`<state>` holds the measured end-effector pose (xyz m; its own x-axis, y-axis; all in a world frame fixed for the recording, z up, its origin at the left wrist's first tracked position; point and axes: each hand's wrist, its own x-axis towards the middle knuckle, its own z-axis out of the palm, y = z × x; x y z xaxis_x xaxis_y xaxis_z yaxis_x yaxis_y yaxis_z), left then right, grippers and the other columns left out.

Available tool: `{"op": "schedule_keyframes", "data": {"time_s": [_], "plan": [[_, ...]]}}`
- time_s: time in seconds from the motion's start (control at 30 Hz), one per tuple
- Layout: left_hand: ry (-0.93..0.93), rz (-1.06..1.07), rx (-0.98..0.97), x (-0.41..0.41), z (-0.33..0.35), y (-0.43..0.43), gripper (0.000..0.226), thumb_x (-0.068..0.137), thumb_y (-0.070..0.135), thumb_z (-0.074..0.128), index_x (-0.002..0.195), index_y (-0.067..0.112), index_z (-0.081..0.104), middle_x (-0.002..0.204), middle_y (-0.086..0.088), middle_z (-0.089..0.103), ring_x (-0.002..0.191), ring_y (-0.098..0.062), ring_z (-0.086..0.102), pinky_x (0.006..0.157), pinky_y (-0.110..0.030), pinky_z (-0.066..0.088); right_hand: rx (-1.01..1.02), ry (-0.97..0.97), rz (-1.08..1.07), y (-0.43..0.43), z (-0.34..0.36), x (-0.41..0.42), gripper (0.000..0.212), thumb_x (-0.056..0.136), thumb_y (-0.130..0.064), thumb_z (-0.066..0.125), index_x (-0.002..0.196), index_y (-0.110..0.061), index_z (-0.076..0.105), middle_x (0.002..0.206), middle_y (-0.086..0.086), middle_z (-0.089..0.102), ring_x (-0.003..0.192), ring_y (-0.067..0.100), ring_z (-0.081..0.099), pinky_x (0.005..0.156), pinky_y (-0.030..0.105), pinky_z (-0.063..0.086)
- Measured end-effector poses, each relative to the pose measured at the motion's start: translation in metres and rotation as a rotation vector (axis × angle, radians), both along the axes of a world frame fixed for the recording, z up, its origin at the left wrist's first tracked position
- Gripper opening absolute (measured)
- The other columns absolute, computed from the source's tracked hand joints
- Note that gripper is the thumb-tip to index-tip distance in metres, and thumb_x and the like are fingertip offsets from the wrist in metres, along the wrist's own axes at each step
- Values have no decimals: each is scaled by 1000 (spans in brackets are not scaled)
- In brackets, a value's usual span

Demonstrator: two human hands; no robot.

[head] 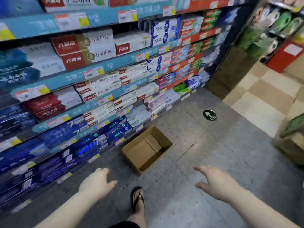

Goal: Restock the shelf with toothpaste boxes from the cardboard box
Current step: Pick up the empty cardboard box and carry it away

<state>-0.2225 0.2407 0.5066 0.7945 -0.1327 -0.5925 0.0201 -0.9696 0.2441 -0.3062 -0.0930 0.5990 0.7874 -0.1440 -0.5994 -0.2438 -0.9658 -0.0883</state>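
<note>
An open brown cardboard box [146,149] sits on the grey floor at the foot of the shelf [92,71]; only its bare cardboard bottom shows inside. The shelf on the left carries rows of toothpaste boxes [85,48] in red, white and blue packs behind price-tag rails. My left hand [97,183] hovers low, near the box's closer corner, fingers apart and holding nothing. My right hand [215,183] is stretched out to the right of the box, also spread with nothing in it. Both hands are apart from the box.
My foot in a black sandal [138,198] stands on the floor between my arms. A round green arrow sticker [209,115] marks the floor beyond the box. Another carton [292,145] sits at the right edge, and a second shelf unit [279,30] stands far right.
</note>
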Motion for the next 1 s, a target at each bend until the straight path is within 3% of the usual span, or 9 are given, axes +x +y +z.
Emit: {"op": "schedule_keyframes", "data": {"time_s": [0.2,0.37,0.47,0.53,0.6,0.67,0.77,1.0], "plan": [[99,131,-42,100,-27,-54,64,85,47,54,136,14,37,146,-11,37,133,-24,38,107,-35,37,-1,-5,39,-50,-16,125,56,85,-41,54,137,-29,34,142,-1,43,130,19,41,103,34,39],[65,197,-70,164,-61,-89,56,82,46,58,125,11,48,130,-13,53,118,-28,50,96,-41,44,11,72,142,-79,-54,210,59,84,-45,54,137,-29,34,139,1,45,128,21,42,103,35,38],[109,305,-125,181,-83,-108,56,86,40,58,131,10,43,137,-13,46,124,-27,45,101,-36,38,54,112,177,-94,-87,266,60,83,-38,56,138,-29,32,139,2,44,128,21,42,103,32,38],[209,374,-132,185,-103,-116,61,89,36,55,139,10,32,143,-11,40,131,-26,39,103,-30,33,104,138,199,-100,-112,302,59,84,-36,56,138,-28,33,142,2,42,128,20,43,103,30,37],[263,467,-128,185,-126,-122,67,86,46,53,139,11,32,142,-13,42,127,-28,43,104,-33,37,158,180,233,-104,-139,337,56,86,-36,55,137,-28,34,145,0,38,131,18,40,105,28,34],[262,539,-70,182,-149,-131,65,83,50,52,134,12,38,138,-12,47,122,-28,48,100,-38,43,174,213,335,-111,-169,370,53,88,-36,53,137,-28,34,146,-3,37,132,16,39,106,27,32],[278,626,11,183,-188,-154,64,87,45,51,140,16,31,145,-9,37,128,-28,42,102,-40,42,170,235,459,-125,-220,415,52,88,-36,54,136,-27,36,145,-1,40,129,17,42,104,28,35],[255,724,16,196,-308,-204,69,83,48,56,139,15,31,142,-11,39,124,-30,45,98,-44,45,93,317,450,-146,-366,475,54,88,-33,55,137,-23,35,148,5,34,130,24,41,103,33,36]]}}
